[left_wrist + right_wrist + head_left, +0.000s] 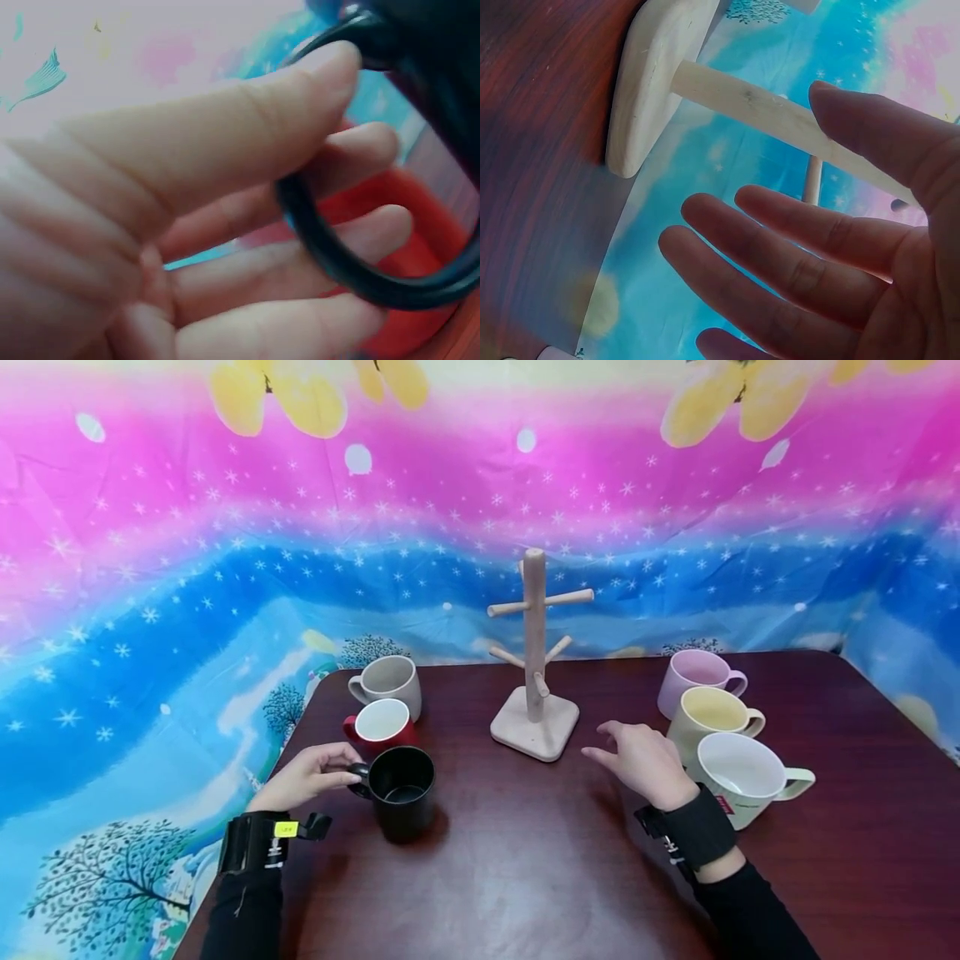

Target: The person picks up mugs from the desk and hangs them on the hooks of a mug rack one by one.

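My left hand (315, 774) pinches the handle of a black mug (405, 814) between thumb and fingers, at the left of the table. In the left wrist view the thumb presses on the black handle (322, 247) and the fingers reach behind it. Just behind the black mug stand a red mug (384, 727) with a white inside and a grey mug (397, 681). My right hand (637, 760) holds nothing; its fingers are spread loosely to the right of a wooden mug tree (534, 635). In the right wrist view the mug tree's post (750, 105) passes behind the thumb.
At the right stand a pink mug (675, 689), a yellow mug (686, 727) and a white mug (738, 777), close beside my right wrist. The dark wooden table (510, 860) ends at a colourful printed cloth (450, 485) hanging behind and at the left.
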`<state>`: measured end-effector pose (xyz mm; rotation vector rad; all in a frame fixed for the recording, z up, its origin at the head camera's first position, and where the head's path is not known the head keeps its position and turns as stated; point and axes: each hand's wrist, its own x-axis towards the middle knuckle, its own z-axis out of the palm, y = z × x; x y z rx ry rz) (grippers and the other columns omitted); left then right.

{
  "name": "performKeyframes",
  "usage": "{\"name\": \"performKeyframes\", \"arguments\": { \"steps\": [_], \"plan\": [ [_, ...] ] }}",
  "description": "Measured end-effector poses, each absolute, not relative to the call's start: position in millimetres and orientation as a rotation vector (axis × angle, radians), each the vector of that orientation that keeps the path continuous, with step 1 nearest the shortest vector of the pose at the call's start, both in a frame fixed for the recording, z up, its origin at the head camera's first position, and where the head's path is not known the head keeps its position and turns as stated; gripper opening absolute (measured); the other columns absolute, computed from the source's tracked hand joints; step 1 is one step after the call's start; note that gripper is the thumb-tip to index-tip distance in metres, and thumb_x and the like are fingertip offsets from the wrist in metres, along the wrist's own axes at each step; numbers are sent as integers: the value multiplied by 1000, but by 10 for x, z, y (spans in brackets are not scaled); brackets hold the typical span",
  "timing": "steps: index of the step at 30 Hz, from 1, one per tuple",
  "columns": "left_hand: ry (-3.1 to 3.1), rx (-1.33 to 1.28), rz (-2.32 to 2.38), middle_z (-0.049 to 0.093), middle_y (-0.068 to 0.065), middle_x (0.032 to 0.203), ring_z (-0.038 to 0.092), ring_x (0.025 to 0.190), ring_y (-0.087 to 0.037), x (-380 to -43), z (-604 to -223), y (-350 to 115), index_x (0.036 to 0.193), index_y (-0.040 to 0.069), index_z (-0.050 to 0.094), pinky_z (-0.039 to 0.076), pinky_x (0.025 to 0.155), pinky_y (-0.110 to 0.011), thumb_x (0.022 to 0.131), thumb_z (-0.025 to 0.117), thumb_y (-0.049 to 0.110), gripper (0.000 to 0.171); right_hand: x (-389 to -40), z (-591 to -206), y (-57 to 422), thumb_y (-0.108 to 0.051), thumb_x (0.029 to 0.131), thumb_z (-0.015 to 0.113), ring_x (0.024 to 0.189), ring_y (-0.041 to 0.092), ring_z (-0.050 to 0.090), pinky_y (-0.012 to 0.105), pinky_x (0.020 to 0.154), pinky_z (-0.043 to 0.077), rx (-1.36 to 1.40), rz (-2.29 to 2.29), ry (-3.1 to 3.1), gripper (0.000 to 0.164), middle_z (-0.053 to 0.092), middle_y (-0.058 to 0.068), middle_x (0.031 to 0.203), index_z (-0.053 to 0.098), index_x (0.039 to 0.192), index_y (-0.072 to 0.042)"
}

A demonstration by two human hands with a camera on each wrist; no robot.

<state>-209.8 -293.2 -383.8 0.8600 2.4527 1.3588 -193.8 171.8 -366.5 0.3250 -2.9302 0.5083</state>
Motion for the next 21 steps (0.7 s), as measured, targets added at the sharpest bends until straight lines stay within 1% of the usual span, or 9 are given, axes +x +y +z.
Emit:
{"name": "performKeyframes", "arguments": {
  "steps": [3,5,7,10,13,17,19,21],
  "plan": [
    [2456,815,1445,68,5,90,65,80,-10,-2101,-3860,-2777,101,1,59,55,71,-32,89,58,9,14,-1939,-3656,1727,-36,81,68,63,17,58,26,47,41,314,523,-2933,43,68,9,79,64,109,-3],
    [2470,758,1487,68,6,90,65,81,-8,-2099,-3860,-2651,102,0,59,55,71,-34,89,59,11,17,-1938,-3647,1730,-35,81,68,63,17,58,25,47,41,309,532,-2938,44,68,10,80,64,110,-2],
    [2468,696,1525,67,2,92,65,82,-7,-2095,-3855,-2523,103,-1,59,55,73,-36,89,60,13,20,-1935,-3636,1732,-35,82,67,64,18,59,25,47,41,306,538,-2944,44,69,12,83,64,110,-2],
    [2467,609,1551,67,-9,97,66,85,-7,-2085,-3849,-2328,104,0,60,55,75,-32,88,61,17,23,-1932,-3625,1737,-35,82,67,66,19,60,26,48,42,310,537,-2948,44,69,12,84,64,111,-2],
    [2452,555,1580,66,-18,100,67,86,-11,-2075,-3843,-2122,105,1,60,54,79,-35,87,62,19,25,-1930,-3621,1754,-36,82,67,68,20,61,27,49,43,309,533,-2943,44,69,12,84,64,110,-2],
    [2393,522,1665,66,-21,103,68,88,-17,-2048,-3806,-1850,104,2,59,52,81,-45,87,63,18,24,-1936,-3625,1779,-36,82,67,64,18,60,26,47,41,307,523,-2929,44,69,11,82,64,109,-2],
    [2370,512,1701,66,-22,103,68,89,-20,-2034,-3778,-1724,102,1,59,53,79,-42,86,63,18,23,-1941,-3625,1790,-36,82,67,61,16,58,25,46,40,310,523,-2915,44,69,10,79,64,109,-2],
    [2365,481,1722,66,-22,103,67,89,-22,-2030,-3760,-1606,101,2,59,54,75,-36,86,65,18,23,-1945,-3621,1801,-37,82,67,59,16,56,25,45,38,318,521,-2895,44,68,8,76,65,108,-2]
  ]
}}
